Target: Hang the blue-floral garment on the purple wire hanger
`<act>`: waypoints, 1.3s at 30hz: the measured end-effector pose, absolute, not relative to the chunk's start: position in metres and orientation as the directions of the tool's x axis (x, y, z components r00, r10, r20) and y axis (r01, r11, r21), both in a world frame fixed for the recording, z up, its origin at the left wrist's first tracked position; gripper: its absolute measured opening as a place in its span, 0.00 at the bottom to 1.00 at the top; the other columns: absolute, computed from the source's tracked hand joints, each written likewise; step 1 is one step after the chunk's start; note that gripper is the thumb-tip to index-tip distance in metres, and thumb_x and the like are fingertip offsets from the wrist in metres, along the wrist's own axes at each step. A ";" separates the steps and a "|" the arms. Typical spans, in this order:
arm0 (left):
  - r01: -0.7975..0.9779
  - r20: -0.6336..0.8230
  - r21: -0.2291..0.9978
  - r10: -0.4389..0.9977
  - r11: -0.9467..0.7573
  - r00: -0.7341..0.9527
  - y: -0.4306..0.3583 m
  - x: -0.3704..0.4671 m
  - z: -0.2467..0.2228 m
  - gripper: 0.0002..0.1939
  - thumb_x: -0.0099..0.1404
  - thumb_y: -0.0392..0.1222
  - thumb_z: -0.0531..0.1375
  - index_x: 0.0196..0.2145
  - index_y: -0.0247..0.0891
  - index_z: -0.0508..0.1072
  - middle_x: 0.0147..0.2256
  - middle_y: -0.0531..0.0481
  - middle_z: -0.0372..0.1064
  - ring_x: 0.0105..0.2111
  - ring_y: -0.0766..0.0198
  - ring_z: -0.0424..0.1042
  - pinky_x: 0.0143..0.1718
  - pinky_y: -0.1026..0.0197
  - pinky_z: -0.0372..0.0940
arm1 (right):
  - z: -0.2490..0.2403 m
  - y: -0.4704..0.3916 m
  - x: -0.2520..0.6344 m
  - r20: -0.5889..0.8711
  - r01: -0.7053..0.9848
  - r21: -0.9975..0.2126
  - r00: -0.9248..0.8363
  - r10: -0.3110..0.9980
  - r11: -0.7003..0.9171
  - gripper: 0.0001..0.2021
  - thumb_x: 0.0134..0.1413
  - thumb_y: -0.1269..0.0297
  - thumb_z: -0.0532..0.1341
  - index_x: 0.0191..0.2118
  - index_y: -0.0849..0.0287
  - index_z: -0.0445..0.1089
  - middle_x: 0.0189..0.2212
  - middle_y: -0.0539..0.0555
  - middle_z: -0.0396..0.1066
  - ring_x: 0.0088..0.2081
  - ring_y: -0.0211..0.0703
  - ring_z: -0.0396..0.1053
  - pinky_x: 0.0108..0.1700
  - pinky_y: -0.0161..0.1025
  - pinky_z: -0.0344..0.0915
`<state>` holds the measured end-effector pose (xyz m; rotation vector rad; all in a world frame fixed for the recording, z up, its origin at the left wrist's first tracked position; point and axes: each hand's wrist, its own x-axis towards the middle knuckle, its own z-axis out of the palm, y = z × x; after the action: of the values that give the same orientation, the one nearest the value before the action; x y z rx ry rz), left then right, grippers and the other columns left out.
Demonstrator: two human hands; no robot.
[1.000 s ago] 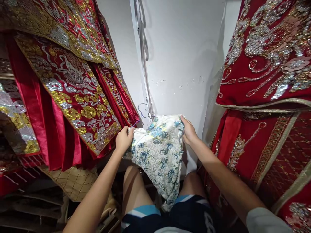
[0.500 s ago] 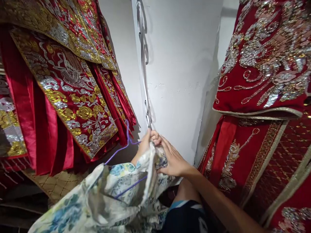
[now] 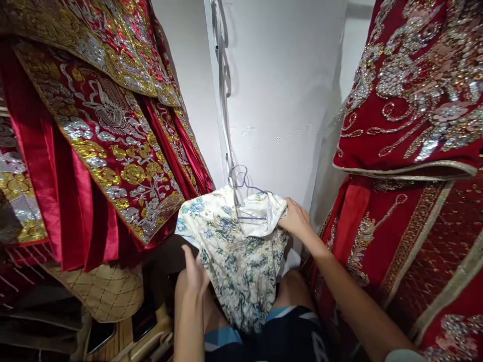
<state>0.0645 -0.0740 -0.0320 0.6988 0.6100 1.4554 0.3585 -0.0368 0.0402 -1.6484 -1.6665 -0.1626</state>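
Observation:
A white garment (image 3: 234,251) with blue and green flowers hangs in front of me, spread over a thin purple hanger (image 3: 251,188). The hook points up and lies beside a white strip on the wall. Inside the neckline the hanger's lower bar shows. My right hand (image 3: 296,219) grips the garment at its right shoulder, the fingertips hidden by cloth. Lower on the left, my left hand (image 3: 195,271) is beside the garment's side edge, thumb raised and apart from the fingers. Some of its fingers are partly hidden at the cloth.
Red robes with gold and silver embroidery (image 3: 124,151) hang on the left. Beaded red garments (image 3: 407,125) hang on the right. A white wall with a narrow strip (image 3: 222,100) stands ahead. Phone-like dark objects (image 3: 100,336) lie on wooden slats at lower left.
The bunched garment is now spread upright on the hanger, its front towards me. My hands have parted: the left moved down and left, the right moved to the right shoulder.

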 end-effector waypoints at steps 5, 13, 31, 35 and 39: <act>-0.329 -0.024 0.944 0.983 -0.037 -0.181 -0.093 0.067 -0.081 0.29 0.50 0.48 0.73 0.50 0.38 0.76 0.53 0.40 0.74 0.64 0.41 0.61 0.66 0.44 0.53 | 0.028 -0.037 0.340 0.604 0.888 -0.386 0.038 0.796 0.250 0.23 0.48 0.65 0.62 0.53 0.58 0.66 0.48 0.61 0.72 0.51 0.58 0.68 0.48 0.46 0.63; -0.369 -0.135 0.926 0.983 0.080 -0.127 -0.096 0.087 -0.109 0.28 0.51 0.43 0.74 0.50 0.38 0.75 0.55 0.38 0.72 0.65 0.45 0.60 0.68 0.44 0.51 | -0.088 -0.088 0.287 0.451 0.370 -0.872 0.358 0.817 0.319 0.17 0.60 0.54 0.57 0.50 0.56 0.67 0.51 0.63 0.69 0.53 0.57 0.67 0.52 0.51 0.64; -0.170 -0.095 0.983 0.979 0.064 -0.178 -0.114 0.077 -0.093 0.32 0.51 0.51 0.72 0.51 0.34 0.74 0.51 0.33 0.74 0.58 0.39 0.67 0.61 0.42 0.60 | -0.077 -0.112 0.255 0.134 0.190 -0.965 -0.237 0.962 0.182 0.17 0.63 0.54 0.54 0.26 0.56 0.64 0.18 0.45 0.59 0.23 0.38 0.57 0.29 0.37 0.50; 0.073 0.109 0.994 0.751 -0.081 -0.651 -0.120 0.084 -0.103 0.36 0.59 0.52 0.66 0.61 0.39 0.62 0.60 0.35 0.62 0.61 0.42 0.62 0.62 0.44 0.59 | -0.077 -0.114 0.250 0.080 0.019 -0.996 -0.239 0.968 0.087 0.21 0.59 0.45 0.55 0.24 0.56 0.65 0.15 0.45 0.58 0.19 0.36 0.53 0.26 0.36 0.50; 0.392 0.510 0.859 0.628 -0.330 -0.588 -0.130 0.109 -0.118 0.31 0.61 0.52 0.63 0.60 0.41 0.64 0.62 0.36 0.56 0.63 0.44 0.56 0.63 0.46 0.55 | -0.081 -0.116 0.238 -0.045 -0.154 -0.984 -0.251 0.967 -0.086 0.23 0.53 0.39 0.56 0.24 0.56 0.64 0.13 0.44 0.57 0.16 0.33 0.48 0.22 0.35 0.44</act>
<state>0.1088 -0.1300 -0.1184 1.3275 1.7057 2.0356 0.2379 -0.1165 -0.0813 -1.0045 -1.2293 1.5131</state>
